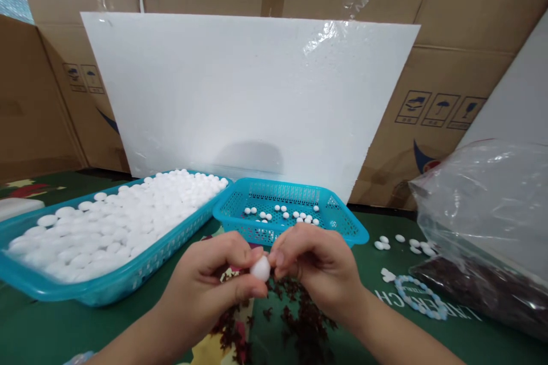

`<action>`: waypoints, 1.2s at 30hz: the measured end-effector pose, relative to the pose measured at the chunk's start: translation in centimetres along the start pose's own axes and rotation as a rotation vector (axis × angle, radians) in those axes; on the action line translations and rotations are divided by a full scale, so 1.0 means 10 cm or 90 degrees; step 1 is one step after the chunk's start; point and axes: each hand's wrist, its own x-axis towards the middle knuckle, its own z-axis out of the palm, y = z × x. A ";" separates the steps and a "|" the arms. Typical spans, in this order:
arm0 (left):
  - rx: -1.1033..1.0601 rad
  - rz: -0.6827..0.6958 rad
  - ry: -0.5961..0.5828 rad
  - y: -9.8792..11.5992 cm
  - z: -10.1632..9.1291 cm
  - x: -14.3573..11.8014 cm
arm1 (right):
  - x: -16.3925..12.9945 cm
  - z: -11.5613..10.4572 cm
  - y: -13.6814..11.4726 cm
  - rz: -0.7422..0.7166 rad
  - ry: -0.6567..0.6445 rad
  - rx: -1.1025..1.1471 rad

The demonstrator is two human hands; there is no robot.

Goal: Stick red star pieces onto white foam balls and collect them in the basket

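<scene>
While held: one white ball, two hands

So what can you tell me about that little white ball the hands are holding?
The white ball is small, round and matte, foam-like in look. It sits pinched between the fingertips of the left hand and the right hand, held above dark red scraps on the green table, just in front of the small blue basket.

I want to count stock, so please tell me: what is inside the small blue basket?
The small blue basket holds a few scattered white beads on its mesh floor. Its near part is hidden behind the left hand and right hand.
</scene>
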 end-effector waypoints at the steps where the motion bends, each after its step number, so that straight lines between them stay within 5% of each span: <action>1: 0.001 0.010 0.010 0.00 0.01 -0.01 | 0.00 0.00 0.01 -0.001 0.002 0.000; 13: 0.051 0.054 0.021 0.06 0.03 -0.05 | 0.02 0.00 0.03 -0.157 -0.027 -0.135; 25: 0.139 0.225 0.028 0.02 0.05 -0.07 | 0.00 0.05 0.06 -0.159 0.051 -0.102; 29: 0.103 0.132 0.051 0.03 0.04 -0.06 | -0.01 0.06 0.03 -0.114 0.100 -0.080; 33: -0.056 -0.060 0.027 0.06 0.06 -0.02 | 0.04 -0.01 0.01 -0.136 0.035 -0.177; 36: -0.181 -0.125 0.039 0.09 0.09 0.00 | 0.06 -0.05 0.05 -0.167 -0.019 -0.204</action>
